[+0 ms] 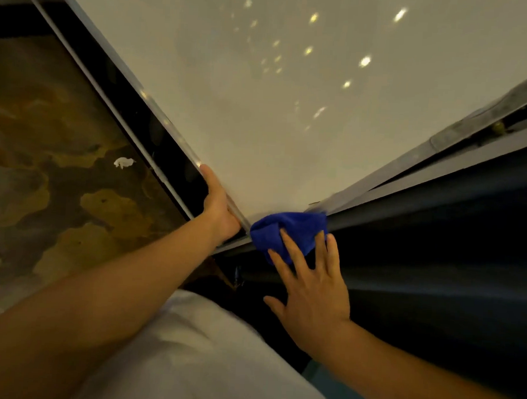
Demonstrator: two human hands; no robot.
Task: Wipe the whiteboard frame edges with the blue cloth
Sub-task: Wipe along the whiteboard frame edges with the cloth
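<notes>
The whiteboard (276, 108) fills the upper middle of the head view, its glossy surface dotted with light reflections. Its grey metal frame (157, 108) runs down the left side and meets the bottom rail (410, 164) at the near corner. My left hand (219, 206) grips the left frame edge just above that corner. A bunched blue cloth (288, 231) is pressed on the corner and the start of the bottom rail. My right hand (309, 284) lies flat with spread fingers, fingertips pushing on the cloth.
A brown patterned floor (43, 187) lies at left with a small white scrap of paper (123, 162) on it. The board's marker tray (480, 125) runs along the right. Dark space lies below the rail; my white shirt (202, 348) is at the bottom.
</notes>
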